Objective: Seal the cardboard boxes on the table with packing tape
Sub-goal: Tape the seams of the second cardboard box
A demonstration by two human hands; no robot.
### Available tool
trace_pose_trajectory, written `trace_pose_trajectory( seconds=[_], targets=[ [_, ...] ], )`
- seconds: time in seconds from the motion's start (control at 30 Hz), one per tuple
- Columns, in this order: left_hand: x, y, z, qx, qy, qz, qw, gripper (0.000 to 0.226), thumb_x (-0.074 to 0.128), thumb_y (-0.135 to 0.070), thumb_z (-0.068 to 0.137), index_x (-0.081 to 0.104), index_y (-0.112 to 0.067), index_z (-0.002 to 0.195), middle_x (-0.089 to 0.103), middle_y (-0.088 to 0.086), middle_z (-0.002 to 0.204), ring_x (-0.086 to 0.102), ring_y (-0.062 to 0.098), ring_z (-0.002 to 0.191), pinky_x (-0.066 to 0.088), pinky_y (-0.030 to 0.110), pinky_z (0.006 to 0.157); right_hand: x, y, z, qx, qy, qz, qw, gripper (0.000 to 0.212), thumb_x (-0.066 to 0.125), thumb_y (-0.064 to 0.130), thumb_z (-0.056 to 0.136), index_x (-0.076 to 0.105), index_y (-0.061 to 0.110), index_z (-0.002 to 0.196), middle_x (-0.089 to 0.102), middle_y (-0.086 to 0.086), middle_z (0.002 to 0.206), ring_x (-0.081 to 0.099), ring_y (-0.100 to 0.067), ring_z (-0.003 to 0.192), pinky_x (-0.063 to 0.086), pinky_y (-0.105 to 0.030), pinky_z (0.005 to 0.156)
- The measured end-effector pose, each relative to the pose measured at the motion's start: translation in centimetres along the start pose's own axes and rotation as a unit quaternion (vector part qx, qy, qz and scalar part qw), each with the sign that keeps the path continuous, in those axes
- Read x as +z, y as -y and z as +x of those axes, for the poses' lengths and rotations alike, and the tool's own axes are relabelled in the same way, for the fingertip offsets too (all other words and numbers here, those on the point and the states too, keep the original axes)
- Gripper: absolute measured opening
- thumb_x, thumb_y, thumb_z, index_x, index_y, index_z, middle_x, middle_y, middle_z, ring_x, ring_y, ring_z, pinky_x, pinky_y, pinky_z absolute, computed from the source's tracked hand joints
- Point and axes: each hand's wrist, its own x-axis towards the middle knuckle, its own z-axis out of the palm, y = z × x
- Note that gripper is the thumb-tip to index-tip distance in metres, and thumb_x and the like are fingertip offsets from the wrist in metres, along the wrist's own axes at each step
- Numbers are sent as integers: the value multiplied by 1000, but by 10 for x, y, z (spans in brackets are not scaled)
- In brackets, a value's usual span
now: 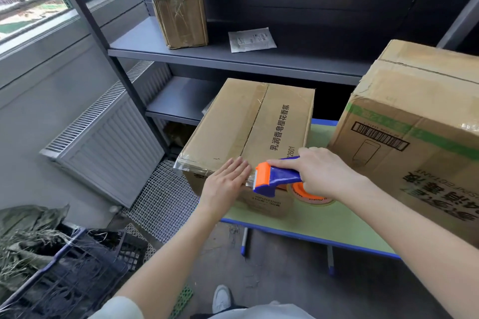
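A larger carton [414, 111] stands right of the box [233, 124]; the flat left hand [225, 184] presses its near edge (right hand [324, 171] grips the tape dispenser [277, 176]).

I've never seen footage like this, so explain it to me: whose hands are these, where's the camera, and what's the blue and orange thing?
There is no machine: a person wears a camera on the head, looking down at their own hands. A green table holds two cardboard boxes, a smaller box in the middle and a bigger box at right. The left hand lies flat on the smaller box's near edge. The right hand grips a blue and orange tape dispenser against that edge.
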Motion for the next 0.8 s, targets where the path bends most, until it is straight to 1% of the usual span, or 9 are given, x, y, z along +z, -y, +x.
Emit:
trace_pose_trajectory(
  seconds=[0.03, 0.1, 0.27, 0.33, 0.4, 0.47, 0.57, 0.67, 0.8],
  targets=[
    [-2, 2, 0, 4, -1, -7, 1000, 34, 51, -22, 86, 70, -4, 108, 69, 8, 113, 64, 23, 107, 44, 41, 98, 1, 2, 2, 2, 0, 1, 1000, 62, 37, 25, 97, 8, 56, 142, 36, -2, 91, 48, -24, 101, 29, -28, 75],
    [-7, 2, 1, 6, 1, -25, 1000, 40, 47, -29, 88, 71, -4, 107, 69, 8, 112, 65, 22, 106, 46, 40, 95, 2, -1, 3, 9, 9, 8, 1000, 64, 38, 25, 96, 7, 57, 141, 35, -2, 90, 48, -24, 101, 29, -29, 75],
    [-8, 4, 2, 6, 7, -35, 999, 42, 48, -34, 87, 72, -6, 108, 69, 6, 113, 64, 20, 107, 47, 37, 97, 0, -8, -10, 18, 30, 54, 998, 69, 36, 18, 95, 4, 62, 137, 28, 3, 78, 39, -19, 86, 29, -28, 71],
    [-9, 4, 0, 0, 4, -41, 999, 41, 50, -35, 87, 72, -7, 108, 68, 5, 114, 64, 19, 108, 44, 33, 101, 0, -21, -22, 27, 43, 64, 997, 73, 33, 12, 92, 5, 64, 136, 28, 5, 77, 39, -18, 83, 27, -25, 66],
    [-9, 4, 0, 1, 4, -47, 999, 41, 49, -35, 88, 71, -8, 109, 68, 4, 115, 63, 19, 110, 44, 34, 101, 1, -38, -38, 43, 60, 75, 994, 77, 31, 10, 90, 4, 67, 134, 32, 4, 79, 40, -15, 76, 24, -22, 56],
    [-11, 4, 1, 8, 6, -43, 999, 44, 44, -37, 93, 71, -7, 109, 68, 5, 114, 63, 19, 109, 43, 34, 102, 2, -46, -50, 58, 71, 84, 992, 79, 33, 10, 91, 1, 69, 132, 35, 4, 82, 38, -10, 71, 23, -21, 52],
    [-11, 4, 1, 7, 22, -38, 999, 44, 42, -36, 94, 69, -6, 112, 67, 6, 116, 61, 20, 111, 31, 30, 110, 5, -46, -56, 60, 82, 92, 991, 80, 34, 10, 91, 0, 69, 131, 37, 4, 83, 40, -9, 71, 26, -21, 54],
    [-8, 2, -4, -14, 36, -47, 998, 50, 38, -43, 98, 66, -7, 118, 63, 5, 123, 58, 19, 118, 35, 33, 110, 5, -47, -55, 56, 81, 111, 989, 80, 34, 9, 90, 3, 69, 132, 38, 3, 84, 43, -12, 71, 32, -23, 56],
    [-8, -19, 6, -34, 26, 8, 999, 60, 52, -49, 83, 66, 0, 115, 64, 11, 120, 59, 23, 115, 37, 38, 106, 2, -48, -53, 49, 53, 56, 996, 74, 34, 14, 91, 3, 65, 135, 35, 5, 81, 34, -6, 66, 25, -22, 52]
  ],
)
